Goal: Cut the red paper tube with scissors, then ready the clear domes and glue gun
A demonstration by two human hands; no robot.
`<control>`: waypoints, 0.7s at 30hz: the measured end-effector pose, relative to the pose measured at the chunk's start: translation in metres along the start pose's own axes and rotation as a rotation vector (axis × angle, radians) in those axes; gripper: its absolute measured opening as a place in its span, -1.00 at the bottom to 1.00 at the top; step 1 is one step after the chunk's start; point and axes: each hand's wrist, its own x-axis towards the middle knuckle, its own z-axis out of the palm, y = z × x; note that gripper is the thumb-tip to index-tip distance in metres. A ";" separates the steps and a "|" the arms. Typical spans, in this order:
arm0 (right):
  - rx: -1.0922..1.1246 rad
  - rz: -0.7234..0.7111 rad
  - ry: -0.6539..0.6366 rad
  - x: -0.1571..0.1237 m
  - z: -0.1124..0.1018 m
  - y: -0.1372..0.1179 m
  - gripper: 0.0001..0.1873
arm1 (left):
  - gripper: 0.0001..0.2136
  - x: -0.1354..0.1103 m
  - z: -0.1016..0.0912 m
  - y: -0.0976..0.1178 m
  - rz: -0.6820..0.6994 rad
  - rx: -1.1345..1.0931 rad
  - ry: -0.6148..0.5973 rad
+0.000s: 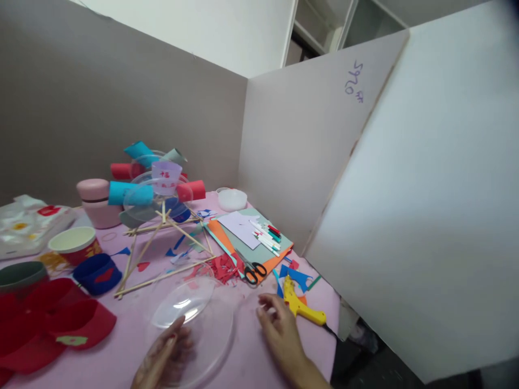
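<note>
My left hand point(164, 354) lies near the table's front edge with its fingers curled round the rim of a clear plastic plate point(211, 329); part of the hand shows through the plastic. A second clear plate point(182, 302) rests tilted on it. My right hand point(279, 329) hovers just right of the plates. Its fingers are spread and hold nothing. It is close beside a yellow glue gun point(302, 308).
A stick-framed wheel with rolled paper tubes point(156, 186) stands mid-table. Black scissors point(254, 270), coloured paper sheets point(243, 232) with markers point(267, 235), paper cups point(75, 243), a pink container point(97, 202) and red paper shapes point(52, 324) surround it. White partition boards point(405, 216) wall the right.
</note>
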 end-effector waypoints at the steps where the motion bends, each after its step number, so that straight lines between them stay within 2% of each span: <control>1: -0.086 -0.017 0.026 -0.002 -0.019 0.006 -0.71 | -0.44 -0.001 0.001 0.000 -0.003 -0.013 0.003; 4: -0.317 -0.044 0.055 -0.007 -0.069 0.029 -0.57 | -0.51 -0.001 0.001 -0.001 0.003 -0.011 -0.014; 7: -0.510 -0.044 0.021 -0.006 -0.093 0.048 -0.36 | -0.60 0.000 -0.001 -0.004 0.016 0.010 -0.056; 10: -0.637 -0.056 -0.043 0.001 -0.094 0.057 -0.30 | -0.61 0.001 -0.004 -0.006 0.051 0.019 -0.094; 17: -0.711 -0.137 -0.164 0.009 -0.082 0.068 -0.41 | -0.56 -0.007 -0.010 -0.007 0.131 0.010 -0.115; 19: -0.704 -0.174 -0.170 0.004 -0.086 0.075 -0.43 | -0.56 -0.009 -0.010 -0.007 0.138 -0.001 -0.110; 21: -0.658 -0.233 -0.120 -0.002 -0.091 0.081 -0.47 | -0.55 -0.009 -0.009 -0.007 0.138 -0.009 -0.111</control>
